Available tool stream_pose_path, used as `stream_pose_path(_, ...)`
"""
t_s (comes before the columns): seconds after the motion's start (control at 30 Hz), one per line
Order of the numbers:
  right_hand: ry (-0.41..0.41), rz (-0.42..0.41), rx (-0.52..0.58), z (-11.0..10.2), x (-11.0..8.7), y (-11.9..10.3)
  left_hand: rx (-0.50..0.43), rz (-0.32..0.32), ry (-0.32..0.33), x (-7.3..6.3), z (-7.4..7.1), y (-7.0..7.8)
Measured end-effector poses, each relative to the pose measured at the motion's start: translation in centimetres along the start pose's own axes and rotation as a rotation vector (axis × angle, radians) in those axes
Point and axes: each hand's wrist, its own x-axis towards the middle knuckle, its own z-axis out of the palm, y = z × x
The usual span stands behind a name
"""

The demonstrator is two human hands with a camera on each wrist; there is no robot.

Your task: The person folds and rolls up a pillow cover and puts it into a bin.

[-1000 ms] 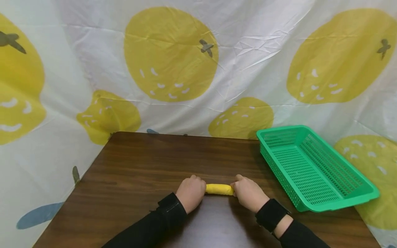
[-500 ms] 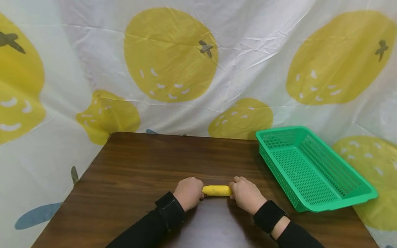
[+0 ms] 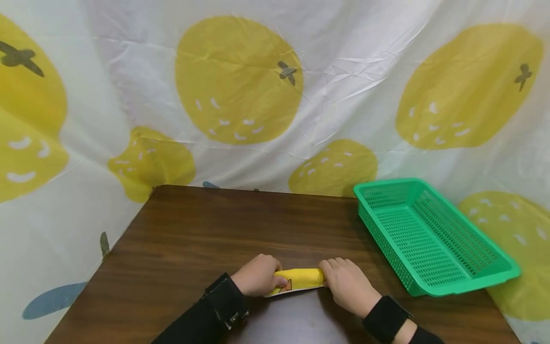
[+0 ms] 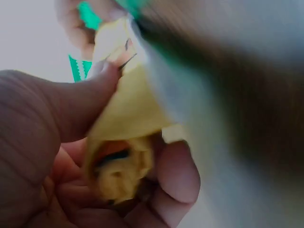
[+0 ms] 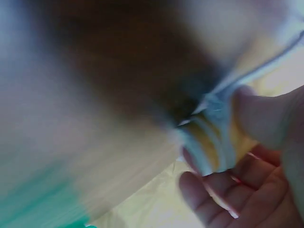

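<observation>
A rolled yellow cloth (image 3: 305, 277) with a printed orange figure and a white edge stretches between both hands, just over the table. My left hand (image 3: 258, 275) grips its left end; in the left wrist view the thumb lies on top of the rolled cloth (image 4: 130, 102) and the fingers curl beneath, with the coiled layers showing at the end. At the other end, my right hand (image 3: 350, 287) holds the cloth. The right wrist view, partly blurred, shows thumb and fingers around the layered cloth end (image 5: 213, 142).
A green plastic basket (image 3: 423, 246) with perforated walls stands on the right side of the dark wooden table (image 3: 206, 229). Behind the table hangs a white curtain (image 3: 331, 95) printed with yellow fruit.
Both hands have come slightly nearer the person with the cloth. The left hand has turned, its thumb now on top, and the printed figure and white edge have come into sight.
</observation>
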Motion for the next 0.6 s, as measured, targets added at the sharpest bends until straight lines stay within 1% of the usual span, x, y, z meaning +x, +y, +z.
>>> stream_pose_path(0.1,0.041,-0.054,-0.027,0.3,-1.1,0.0,-0.145,0.035,-0.104,-0.6,-0.2,-0.9)
stream_pose_path(0.17,0.075,-0.093,-0.03,0.6,-1.7,-0.1,-0.238,0.033,-0.172,-1.0,-0.3,-1.4)
stream_pose_path(0.27,0.119,-0.143,-0.026,0.6,-2.0,-0.1,-0.388,-0.014,-0.245,-1.5,-0.6,-1.9)
stream_pose_path(0.33,0.12,-0.161,-0.02,0.4,-2.0,-0.1,-0.469,-0.059,-0.275,-1.7,-0.8,-2.0)
stream_pose_path(0.4,0.087,-0.161,-0.012,0.0,-1.9,-0.1,-0.525,-0.09,-0.302,-1.9,-1.0,-2.0)
stream_pose_path(0.47,0.032,-0.151,0.019,-0.4,-1.8,-0.2,-0.563,-0.114,-0.327,-2.0,-1.3,-2.0)
stream_pose_path(0.57,-0.06,-0.122,0.088,-1.0,-1.6,-0.3,-0.596,-0.126,-0.354,-2.2,-1.4,-1.9)
stream_pose_path(0.6,-0.077,-0.115,0.106,-1.2,-1.6,-0.4,-0.61,-0.129,-0.355,-2.3,-1.4,-1.9)
